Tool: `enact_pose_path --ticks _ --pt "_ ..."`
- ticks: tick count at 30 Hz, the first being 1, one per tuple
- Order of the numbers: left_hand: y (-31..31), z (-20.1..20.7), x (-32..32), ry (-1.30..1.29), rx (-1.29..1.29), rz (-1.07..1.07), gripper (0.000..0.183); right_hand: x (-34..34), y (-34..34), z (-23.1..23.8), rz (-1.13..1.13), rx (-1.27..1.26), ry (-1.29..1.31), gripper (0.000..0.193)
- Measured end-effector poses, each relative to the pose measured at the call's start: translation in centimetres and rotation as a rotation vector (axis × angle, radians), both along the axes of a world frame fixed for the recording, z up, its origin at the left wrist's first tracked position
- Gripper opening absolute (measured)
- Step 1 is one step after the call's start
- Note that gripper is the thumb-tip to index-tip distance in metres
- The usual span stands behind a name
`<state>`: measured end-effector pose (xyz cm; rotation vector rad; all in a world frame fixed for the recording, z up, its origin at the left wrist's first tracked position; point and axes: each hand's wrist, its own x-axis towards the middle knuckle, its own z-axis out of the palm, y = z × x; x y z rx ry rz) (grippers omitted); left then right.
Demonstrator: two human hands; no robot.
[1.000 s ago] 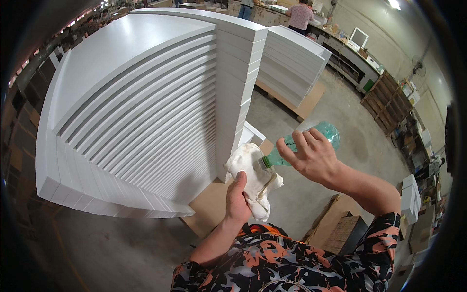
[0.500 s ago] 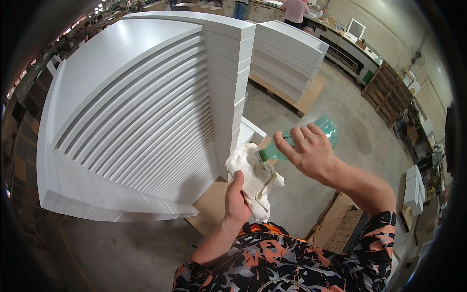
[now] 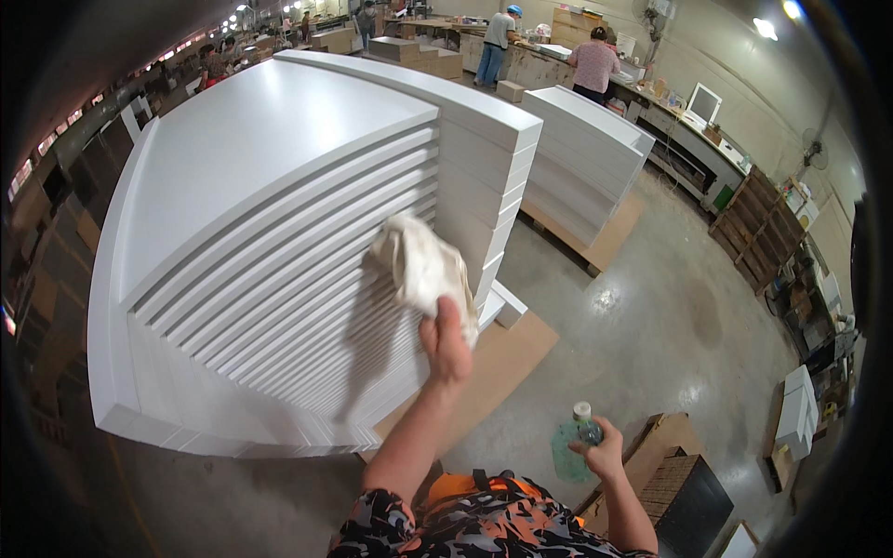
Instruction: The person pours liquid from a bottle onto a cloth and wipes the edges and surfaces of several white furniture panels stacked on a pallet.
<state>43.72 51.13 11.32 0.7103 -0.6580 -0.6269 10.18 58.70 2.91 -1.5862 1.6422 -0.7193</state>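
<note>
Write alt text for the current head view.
A person's left hand holds a white cloth in front of stacked white furniture parts; the right hand, lower, holds a greenish bottle. Beyond, people stand near a workbench.

I'm in a big factory workshop: a thick stack of flat white panels (image 3: 279, 107) on flat brown board (image 3: 526, 339), smooth grey concrete floor (image 3: 651, 325), a brown slatted wooden pallet (image 3: 758, 228), someone in a pink top (image 3: 594, 67) standing at a long, cluttered, pale bench (image 3: 537, 71).
</note>
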Motion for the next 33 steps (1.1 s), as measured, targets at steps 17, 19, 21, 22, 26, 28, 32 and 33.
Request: enact_pose_path --ticks 17,19,21,22,26,28,32,33 --pt "-8.3 3.0 2.5 -0.981 0.088 0.518 0.032 -2.9 1.5 -0.7 -0.245 0.056 -0.182 0.045" --pt "-8.8 4.8 2.7 -0.873 0.002 0.595 0.031 -2.2 0.8 -0.4 -0.224 0.026 -0.191 0.045" --pt "-8.7 2.0 1.4 -0.936 -0.003 0.784 0.038 -2.4 0.9 -0.5 -0.224 0.045 -0.188 0.045" --pt "-8.3 -1.5 0.8 -0.874 0.045 0.749 0.042 -2.3 0.8 -0.7 -0.215 0.047 -0.196 0.045" --pt "-5.5 -7.4 -1.6 -0.795 0.156 0.558 0.039 -3.1 1.4 -2.2 -0.276 0.064 -0.313 0.047" --pt "-6.1 -5.5 -1.0 -0.783 0.115 0.525 0.037 -3.1 1.2 -2.0 -0.259 0.073 -0.272 0.047" --pt "-8.2 4.6 1.8 -0.92 -0.033 0.651 0.028 -2.6 1.0 -1.1 -0.243 0.09 -0.239 0.048" --pt "-9.0 5.4 2.0 -0.879 -0.014 0.72 0.032 -2.6 0.7 -1.2 -0.243 0.075 -0.252 0.046"
